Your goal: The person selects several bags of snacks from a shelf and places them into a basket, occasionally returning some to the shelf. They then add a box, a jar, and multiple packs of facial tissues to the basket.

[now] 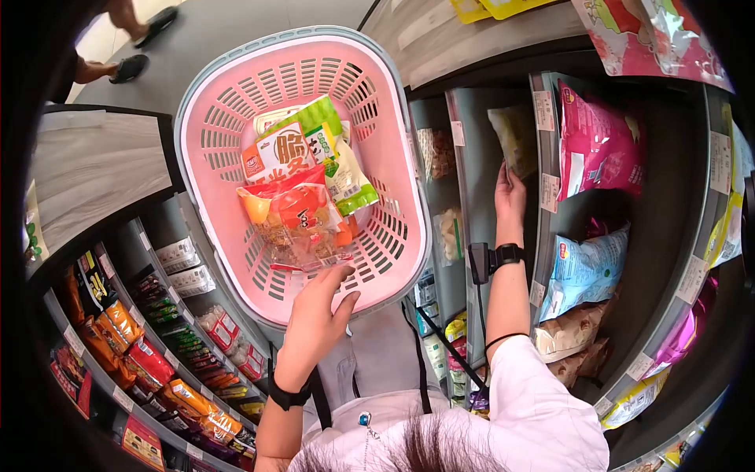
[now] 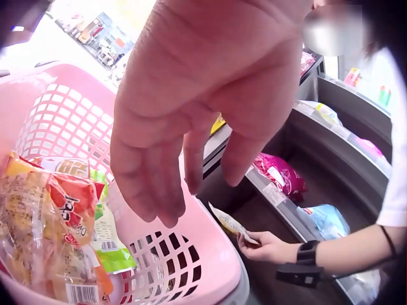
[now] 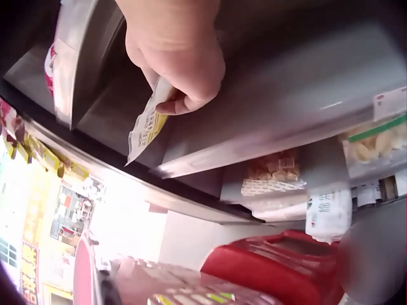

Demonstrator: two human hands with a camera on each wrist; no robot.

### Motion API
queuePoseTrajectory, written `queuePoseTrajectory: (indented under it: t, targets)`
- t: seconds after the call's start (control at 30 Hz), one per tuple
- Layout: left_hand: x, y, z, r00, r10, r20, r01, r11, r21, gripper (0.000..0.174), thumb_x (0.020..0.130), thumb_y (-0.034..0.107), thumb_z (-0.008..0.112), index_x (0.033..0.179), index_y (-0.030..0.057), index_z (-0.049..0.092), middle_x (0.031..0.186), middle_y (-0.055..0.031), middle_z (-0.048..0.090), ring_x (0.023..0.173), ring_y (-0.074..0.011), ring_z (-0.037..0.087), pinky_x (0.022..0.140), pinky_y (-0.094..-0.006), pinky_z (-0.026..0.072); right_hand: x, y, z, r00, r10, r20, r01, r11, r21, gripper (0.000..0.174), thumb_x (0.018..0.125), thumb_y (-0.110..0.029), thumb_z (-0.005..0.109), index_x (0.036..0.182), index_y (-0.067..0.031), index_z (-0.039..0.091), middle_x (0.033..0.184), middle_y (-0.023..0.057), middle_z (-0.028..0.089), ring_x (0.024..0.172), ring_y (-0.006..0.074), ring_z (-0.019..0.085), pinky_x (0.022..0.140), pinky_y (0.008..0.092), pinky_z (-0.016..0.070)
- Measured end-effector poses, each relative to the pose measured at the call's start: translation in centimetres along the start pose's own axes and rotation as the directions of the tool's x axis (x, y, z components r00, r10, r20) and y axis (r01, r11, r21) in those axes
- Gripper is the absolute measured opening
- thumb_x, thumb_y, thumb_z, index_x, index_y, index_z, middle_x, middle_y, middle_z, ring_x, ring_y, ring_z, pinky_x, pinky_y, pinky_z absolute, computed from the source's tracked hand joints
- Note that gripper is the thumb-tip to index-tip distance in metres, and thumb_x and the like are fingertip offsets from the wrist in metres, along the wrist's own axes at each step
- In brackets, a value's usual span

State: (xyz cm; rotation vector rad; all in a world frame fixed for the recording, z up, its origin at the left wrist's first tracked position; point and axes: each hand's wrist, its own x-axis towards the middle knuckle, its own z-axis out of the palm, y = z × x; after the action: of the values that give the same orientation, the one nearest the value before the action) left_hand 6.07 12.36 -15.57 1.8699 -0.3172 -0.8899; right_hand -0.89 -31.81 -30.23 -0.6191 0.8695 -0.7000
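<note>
The right hand (image 1: 510,197) is seen raised at a grey shelf (image 1: 478,169). Its thumb and curled fingers are pinched on the lower edge of a pale snack pkt (image 1: 515,135). The pkt is held upright against the shelf front, clear of the other goods. In the right wrist view its white printed end is seen sticking out below the knuckles.

The left hand (image 1: 314,315) is held over the near rim of a pink basket (image 1: 228,134), fingers loosely spread and slightly bent, w/ nothing gripped. The fingertips are placed just by the edge of a clear pkt (image 1: 299,224) w/ red-orange print. Whether it is touched cannot be told.

The clear pkt is lying topmost in the basket. Beneath it, towards the far end, a red-and-white pkt (image 1: 277,153) w/ large characters is seen, and a green pkt (image 1: 334,145) is set beside it, partly overlapped.

A black strap (image 1: 503,256) is worn at the right wrist, w/ a cable run down the forearm.

Right of the right hand, a pink bag (image 1: 598,141) is stocked on the next shelf section, w/ a blue bag (image 1: 586,267) in the section below it. At lower left, low shelves are filled w/ orange pkts (image 1: 118,322) and other small goods. At top left, another person's shoe (image 1: 130,69) is seen on the grey floor.
</note>
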Motion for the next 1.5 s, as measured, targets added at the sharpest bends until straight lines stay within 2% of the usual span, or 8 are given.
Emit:
queuePoseTrajectory:
  t: [0.33,0.53,0.63,0.7,0.87,1.03,1.17,1.5]
  targets:
    - [0.2,-1.2,-0.2,0.993,-0.113,0.021,0.109,0.984,0.140,0.037,0.076,0.006,0.062,0.111,-0.0013,0.052,0.107,-0.0202,0.055,0.098,-0.0352,0.054,0.083,-0.0382,0.0438,-1.7,1.5,3.7,0.957,-0.238,-0.167,0.098,0.804,-0.587,0.030,0.079,0.007,0.054,0.109,0.0038,0.052,0.104,0.0135,0.054,0.093,0.0223,0.055,0.078,0.0293,0.0525]
    - [4.2,-2.3,-2.6,0.958,-0.052,-0.281,0.184,0.866,0.466,0.053,0.071,0.005,0.066,0.120,0.0032,0.045,0.122,-0.0196,0.044,0.107,-0.0407,0.047,0.087,-0.0422,0.0435,-18.9,4.9,14.0,0.968,0.037,0.247,0.148,0.713,-0.685,0.026,0.086,-0.002,0.054,0.112,0.0035,0.052,0.099,0.0112,0.059,0.086,0.0177,0.061,0.079,0.0260,0.0507]
    - [7.0,-3.9,-4.2,0.949,-0.039,-0.314,0.235,0.750,0.618,0.064,0.067,0.004,0.068,0.126,0.0062,0.041,0.128,-0.0189,0.040,0.113,-0.0421,0.042,0.091,-0.0452,0.0420,-24.5,9.4,16.0,0.774,0.476,0.418,0.135,0.521,-0.843,0.044,0.084,-0.009,0.058,0.123,0.0051,0.044,0.111,0.0178,0.055,0.102,0.0243,0.056,0.086,0.0326,0.0471]
    - [8.2,-5.4,-4.9,0.969,-0.036,-0.246,0.202,0.688,0.697,0.071,0.065,0.003,0.068,0.129,0.0072,0.039,0.131,-0.0198,0.038,0.118,-0.0430,0.038,0.095,-0.0456,0.0392,-25.7,13.5,14.4,0.557,0.511,0.655,0.598,0.301,-0.743,0.060,0.078,-0.013,0.062,0.128,0.0071,0.036,0.118,0.0267,0.047,0.111,0.0369,0.049,0.093,0.0387,0.0416]
    - [11.3,-9.4,-4.3,0.995,-0.097,-0.033,0.084,0.592,0.802,0.080,0.058,0.008,0.074,0.130,0.0084,0.039,0.130,-0.0159,0.040,0.121,-0.0390,0.037,0.097,-0.0514,0.0366,-26.9,16.4,12.9,0.534,0.700,0.474,0.585,0.098,-0.805,0.070,0.074,-0.014,0.062,0.128,0.0141,0.027,0.124,0.0343,0.037,0.114,0.0451,0.041,0.097,0.0428,0.0364]
    - [11.0,-8.2,-4.4,0.991,0.113,-0.077,-0.021,0.685,0.728,0.028,0.058,0.006,0.070,0.084,0.0007,0.062,0.077,-0.0159,0.062,0.079,-0.0330,0.060,0.070,-0.0429,0.0466,-25.3,15.1,11.8,0.601,0.583,0.546,0.488,0.273,-0.829,0.090,0.071,-0.022,0.069,0.134,0.0124,0.016,0.132,0.0315,0.032,0.121,0.0407,0.038,0.100,0.0362,0.0340]
    - [7.9,-3.5,-4.4,0.999,-0.021,-0.043,0.042,0.803,0.594,0.027,0.060,0.001,0.069,0.086,0.0003,0.061,0.075,-0.0200,0.056,0.075,-0.0371,0.057,0.062,-0.0392,0.0443,-24.0,12.6,12.5,0.621,0.504,0.600,0.503,0.331,-0.798,0.109,0.058,-0.026,0.080,0.140,0.0016,0.014,0.135,0.0257,0.033,0.123,0.0356,0.039,0.102,0.0354,0.0315]
    - [3.3,8.9,-5.8,0.929,0.347,0.130,-0.367,0.815,0.450,0.027,0.055,-0.003,0.067,0.082,0.0026,0.062,0.084,-0.0116,0.057,0.091,-0.0308,0.056,0.092,-0.0405,0.0426,-23.9,9.0,15.0,0.579,0.370,0.726,0.528,0.509,-0.680,0.061,0.057,-0.015,0.079,0.111,-0.0040,0.053,0.096,0.0088,0.062,0.093,0.0219,0.061,0.081,0.0323,0.0488]
